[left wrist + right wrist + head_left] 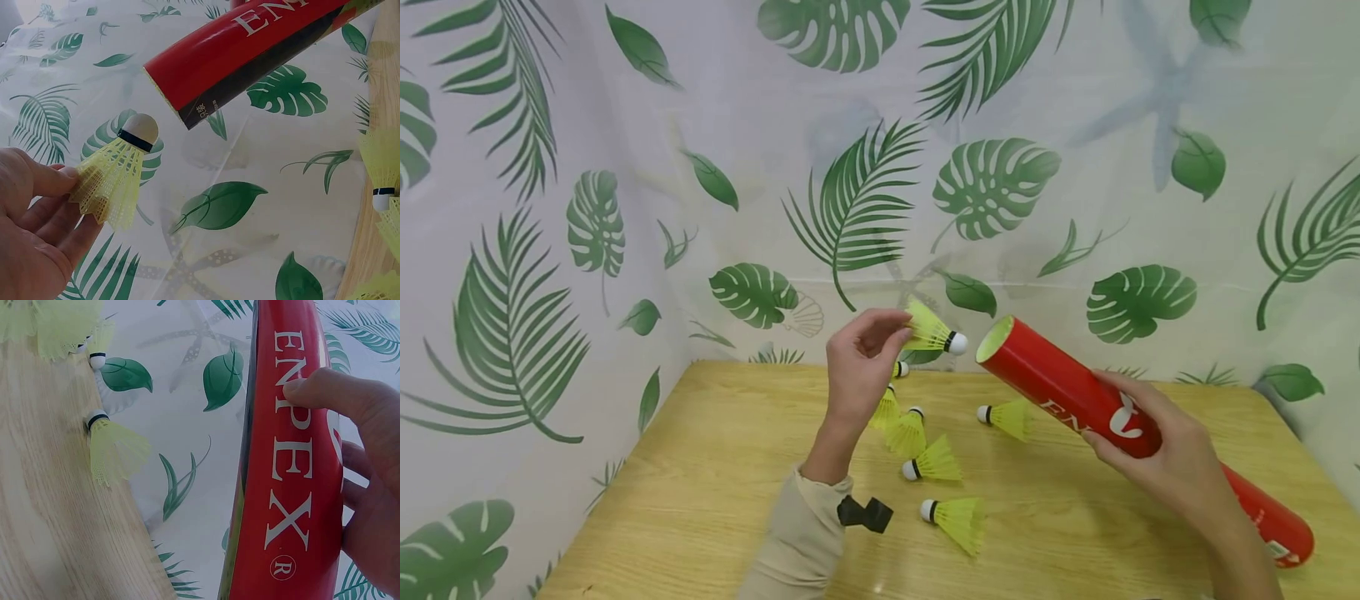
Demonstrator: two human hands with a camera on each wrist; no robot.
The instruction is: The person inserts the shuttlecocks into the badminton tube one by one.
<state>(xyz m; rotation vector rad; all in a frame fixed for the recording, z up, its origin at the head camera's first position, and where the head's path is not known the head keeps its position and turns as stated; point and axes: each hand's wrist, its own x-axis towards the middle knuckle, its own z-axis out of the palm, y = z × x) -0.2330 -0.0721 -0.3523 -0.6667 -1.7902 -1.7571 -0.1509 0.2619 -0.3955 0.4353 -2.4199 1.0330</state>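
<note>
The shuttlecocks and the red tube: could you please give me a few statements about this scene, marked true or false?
1. The left hand pinches a yellow shuttlecock by its skirt. True.
2. That shuttlecock's cork end points towards the open mouth of the red tube. True.
3. The shuttlecock is already inside the tube. False: it is outside, close to the mouth.
4. The right hand holds the tube lifted and tilted. True.
5. The tube is blue. False: it is red with white lettering.
6. The wooden table holds no shuttlecocks. False: several loose shuttlecocks lie on it.
</note>
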